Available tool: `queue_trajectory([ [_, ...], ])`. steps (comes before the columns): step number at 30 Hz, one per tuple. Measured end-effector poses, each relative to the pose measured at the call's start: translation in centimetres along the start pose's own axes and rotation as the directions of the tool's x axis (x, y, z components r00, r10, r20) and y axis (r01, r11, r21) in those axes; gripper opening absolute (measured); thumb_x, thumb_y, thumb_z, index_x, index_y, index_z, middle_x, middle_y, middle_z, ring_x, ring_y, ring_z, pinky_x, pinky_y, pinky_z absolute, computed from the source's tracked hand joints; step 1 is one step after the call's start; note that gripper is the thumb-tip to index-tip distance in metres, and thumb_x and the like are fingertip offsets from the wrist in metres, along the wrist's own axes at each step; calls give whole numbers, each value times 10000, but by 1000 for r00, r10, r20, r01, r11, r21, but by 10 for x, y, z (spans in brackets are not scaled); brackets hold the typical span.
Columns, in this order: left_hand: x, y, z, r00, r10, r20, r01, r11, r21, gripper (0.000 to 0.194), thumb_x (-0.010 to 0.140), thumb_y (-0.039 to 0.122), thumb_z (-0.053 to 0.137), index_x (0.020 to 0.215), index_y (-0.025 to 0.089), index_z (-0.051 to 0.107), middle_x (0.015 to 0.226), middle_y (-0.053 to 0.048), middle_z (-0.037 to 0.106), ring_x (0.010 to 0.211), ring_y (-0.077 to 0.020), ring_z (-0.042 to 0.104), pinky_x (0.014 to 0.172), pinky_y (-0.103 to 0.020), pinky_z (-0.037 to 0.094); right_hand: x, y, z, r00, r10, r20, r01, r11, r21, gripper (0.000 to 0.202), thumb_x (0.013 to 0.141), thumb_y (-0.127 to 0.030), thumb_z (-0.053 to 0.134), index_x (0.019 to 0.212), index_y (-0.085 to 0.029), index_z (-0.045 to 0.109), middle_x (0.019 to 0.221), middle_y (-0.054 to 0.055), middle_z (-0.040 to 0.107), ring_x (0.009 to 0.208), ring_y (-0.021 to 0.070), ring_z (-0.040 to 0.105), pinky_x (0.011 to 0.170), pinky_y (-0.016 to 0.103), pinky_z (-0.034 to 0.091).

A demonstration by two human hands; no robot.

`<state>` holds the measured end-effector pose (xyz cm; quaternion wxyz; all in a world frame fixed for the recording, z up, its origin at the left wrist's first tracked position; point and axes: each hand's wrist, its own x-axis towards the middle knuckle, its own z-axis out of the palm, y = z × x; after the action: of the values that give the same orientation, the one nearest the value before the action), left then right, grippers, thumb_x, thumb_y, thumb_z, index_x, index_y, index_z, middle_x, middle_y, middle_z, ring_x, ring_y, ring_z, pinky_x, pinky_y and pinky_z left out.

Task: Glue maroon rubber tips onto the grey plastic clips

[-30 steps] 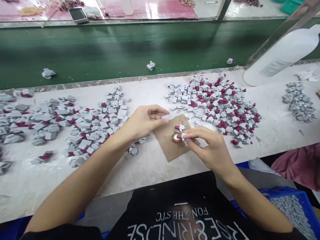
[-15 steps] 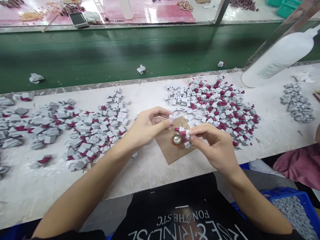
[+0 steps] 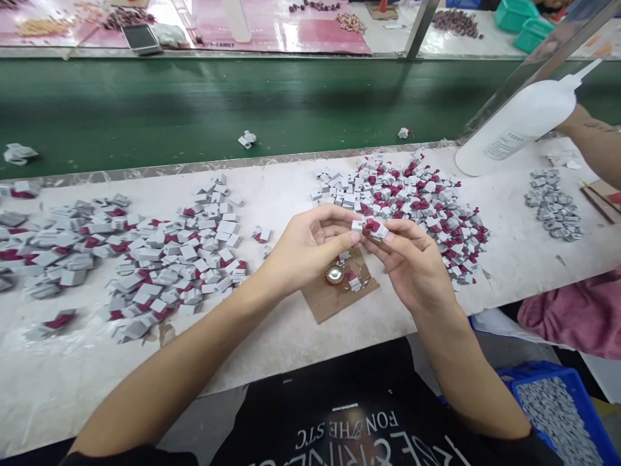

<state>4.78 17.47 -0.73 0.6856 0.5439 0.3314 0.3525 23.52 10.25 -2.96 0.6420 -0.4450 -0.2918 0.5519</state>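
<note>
Between my two hands, over a brown board (image 3: pixel 323 301), is a small grey and dark red piece (image 3: pixel 372 226). My left hand (image 3: pixel 315 249) pinches a small grey block (image 3: pixel 357 226) at the left end of that piece. The thumb and fingers of my right hand (image 3: pixel 412 255) grip the piece's right end. On the board below sit a round metal cap with a red rim (image 3: pixel 334 274) and a loose grey and red piece (image 3: pixel 354 282). A heap of grey and red pieces (image 3: pixel 436 213) lies behind my right hand.
Many grey and red pieces (image 3: pixel 165 259) spread across the left of the white table (image 3: pixel 272 349). Behind runs a green belt (image 3: pixel 194 97) with a few pieces on it. A white bottle (image 3: pixel 519 126) leans at the right, near another person's arm (image 3: pixel 594 139). A blue crate (image 3: pixel 589 401) stands lower right.
My hands have come together, and the grey block in my left hand now meets the piece in my right. Pieces on the belt appear farther left. Another person's arm has appeared at the right.
</note>
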Motion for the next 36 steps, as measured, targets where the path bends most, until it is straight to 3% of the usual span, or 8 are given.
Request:
queue_trajectory([
  [13, 0, -2, -1, 1000, -27, 2, 27, 1000, 5, 241, 911, 207, 866, 1123, 156, 764, 1042, -82, 851, 986, -230, 832, 884, -368, 685, 2, 4, -1, 1000, 5, -1, -5, 1000, -3, 132, 855, -291, 968, 941, -304, 869, 1026, -13, 848, 1036, 202, 803, 1061, 427, 693],
  [18, -1, -3, -1, 1000, -4, -14, 5, 997, 73, 201, 905, 242, 871, 1070, 169, 781, 1052, -82, 844, 1005, -245, 826, 956, -414, 690, 3, 3, -1, 999, -42, -16, 39, 988, -151, 188, 817, -376, 1001, 965, -326, 897, 1057, 5, 859, 1055, 238, 806, 1096, 470, 667],
  [23, -9, 4, 0, 999, 41, 0, -40, 979, 198, 163, 935, 272, 861, 1068, 192, 813, 1072, -87, 842, 990, -261, 820, 961, -442, 695, 1, -2, -5, 997, -64, 36, 72, 957, -282, 182, 828, -413, 995, 978, -347, 914, 1069, 24, 872, 1045, 273, 820, 1002, 504, 699],
  [28, -18, 21, 5, 995, 93, 47, -103, 935, 338, 79, 967, 228, 815, 1045, 212, 809, 1066, -72, 814, 941, -237, 795, 886, -392, 679, -1, -5, -13, 991, -77, 110, 106, 954, -282, 164, 813, -410, 1016, 943, -375, 922, 966, 12, 846, 897, 234, 784, 798, 427, 702],
  [36, -15, 27, 2, 992, 65, 110, -98, 938, 332, 54, 974, 237, 792, 1026, 224, 791, 999, -55, 801, 855, -237, 794, 785, -375, 667, -3, -3, -19, 966, -193, 174, 241, 915, -324, 110, 890, -331, 969, 977, -373, 916, 984, 32, 845, 939, 255, 789, 814, 451, 690],
])
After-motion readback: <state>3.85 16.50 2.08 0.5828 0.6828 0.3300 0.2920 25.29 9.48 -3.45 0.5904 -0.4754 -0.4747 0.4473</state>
